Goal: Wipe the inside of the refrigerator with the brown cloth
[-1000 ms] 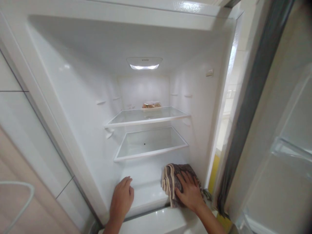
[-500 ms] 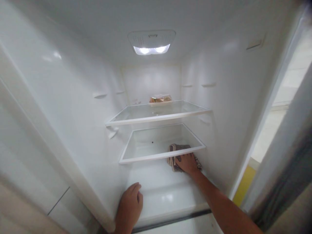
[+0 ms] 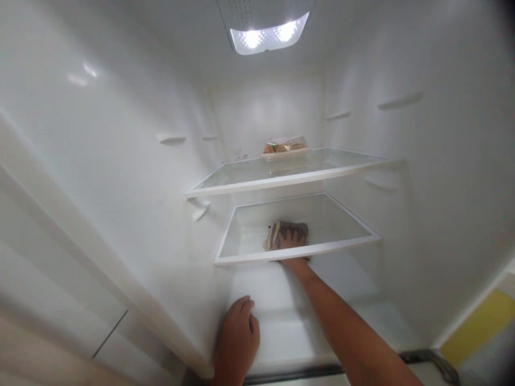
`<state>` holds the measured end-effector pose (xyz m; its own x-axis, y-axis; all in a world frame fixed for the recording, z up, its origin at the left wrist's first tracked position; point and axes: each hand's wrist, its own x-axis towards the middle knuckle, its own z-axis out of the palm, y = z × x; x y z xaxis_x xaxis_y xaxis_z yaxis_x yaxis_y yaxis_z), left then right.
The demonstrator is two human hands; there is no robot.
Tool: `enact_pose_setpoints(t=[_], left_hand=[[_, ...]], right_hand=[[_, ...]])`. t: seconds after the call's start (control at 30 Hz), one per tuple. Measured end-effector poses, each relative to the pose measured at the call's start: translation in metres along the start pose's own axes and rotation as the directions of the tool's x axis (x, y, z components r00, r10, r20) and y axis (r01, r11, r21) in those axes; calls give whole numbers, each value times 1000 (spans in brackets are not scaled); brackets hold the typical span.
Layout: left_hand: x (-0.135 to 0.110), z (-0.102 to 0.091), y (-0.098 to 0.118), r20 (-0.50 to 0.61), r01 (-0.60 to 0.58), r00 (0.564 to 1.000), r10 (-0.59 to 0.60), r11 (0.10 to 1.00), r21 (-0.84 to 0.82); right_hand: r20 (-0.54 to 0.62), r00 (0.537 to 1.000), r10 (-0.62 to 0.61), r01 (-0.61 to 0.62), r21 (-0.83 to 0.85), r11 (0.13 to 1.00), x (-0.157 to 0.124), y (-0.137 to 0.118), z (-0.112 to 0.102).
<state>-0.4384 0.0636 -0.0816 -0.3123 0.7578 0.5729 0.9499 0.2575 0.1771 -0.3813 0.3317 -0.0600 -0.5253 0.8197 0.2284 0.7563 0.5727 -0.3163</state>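
Observation:
My right hand (image 3: pixel 290 242) presses on a folded brown-and-cream patterned cloth (image 3: pixel 296 225), fingers spread across it. Both show through the glass of the lower shelf (image 3: pixel 338 228), beneath which my right arm reaches toward the back of the fridge floor. My left hand (image 3: pixel 237 339) rests low at the left side wall near the front, holding nothing I can see. Its fingers are loosely bent, with the thumb a little apart; the palm is hidden.
An upper glass shelf (image 3: pixel 245 186) carries a clear-wrapped tray of food (image 3: pixel 285 147) at the back. Small shelf supports (image 3: pixel 171 139) stick out from the side walls. A lit lamp (image 3: pixel 269 37) is in the ceiling. A dark seal (image 3: pixel 293 374) runs along the front edge.
My right hand has slid the cloth leftward and deeper under the lower shelf. My left hand stays at the left wall. The view has moved closer and tilted.

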Motion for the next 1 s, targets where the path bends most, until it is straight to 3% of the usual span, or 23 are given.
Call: enact_pose_setpoints(t=[0.27, 0.43, 0.63, 0.77, 1.0], left_hand=[[-2, 3, 0, -20, 14, 1000, -13, 1000, 10], [-1, -1, 3, 26, 10, 1000, -11, 1000, 23], [1, -6, 8, 36, 40, 998, -42, 998, 58], [1, -9, 10, -61, 0, 998, 1, 1000, 12], [3, -24, 8, -157, -74, 986, 47, 983, -169]], right_hand=[[112, 981, -156, 149, 66, 987, -6, -50, -2], [157, 962, -225, 209, 110, 972, -13, -82, 4], [197, 952, -234, 208, 147, 967, -24, -93, 2], [224, 926, -304, 270, 170, 948, -55, -93, -8], [283, 842, -460, 408, 225, 885, -148, -82, -42]])
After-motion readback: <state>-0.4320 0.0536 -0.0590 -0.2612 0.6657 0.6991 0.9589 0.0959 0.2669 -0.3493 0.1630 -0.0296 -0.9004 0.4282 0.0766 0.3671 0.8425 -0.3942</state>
